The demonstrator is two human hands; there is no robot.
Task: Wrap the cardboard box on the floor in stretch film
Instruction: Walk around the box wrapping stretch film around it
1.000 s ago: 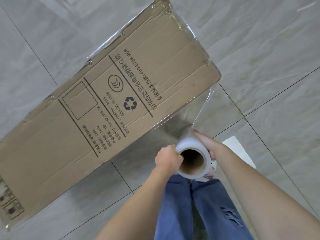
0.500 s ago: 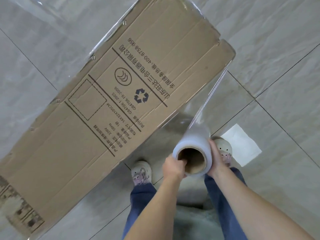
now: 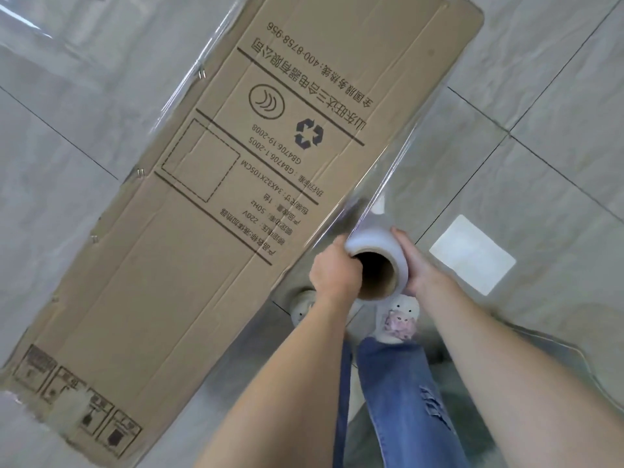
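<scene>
A long cardboard box (image 3: 209,251) with dark printed text and a recycling mark stands on the tiled floor and fills the left and middle of the head view. Just right of its near long edge I hold a roll of stretch film (image 3: 374,256) upright, its brown cardboard core facing me. My left hand (image 3: 332,275) grips the roll's left side and my right hand (image 3: 417,265) presses its right side. A clear sheet of film (image 3: 398,167) runs taut from the roll up along the box's right edge to its far top corner. Film also shines along the box's far left edge.
Grey floor tiles (image 3: 557,96) with dark joints surround the box. A white paper sheet (image 3: 472,255) lies on the floor to the right of the roll. My feet in light slippers (image 3: 398,320) and blue jeans stand right below the roll, close to the box.
The roll and both hands have come closer to the box's long edge. The stretched film now lies nearly along that edge. The box sits more upright in view and my feet show below the roll.
</scene>
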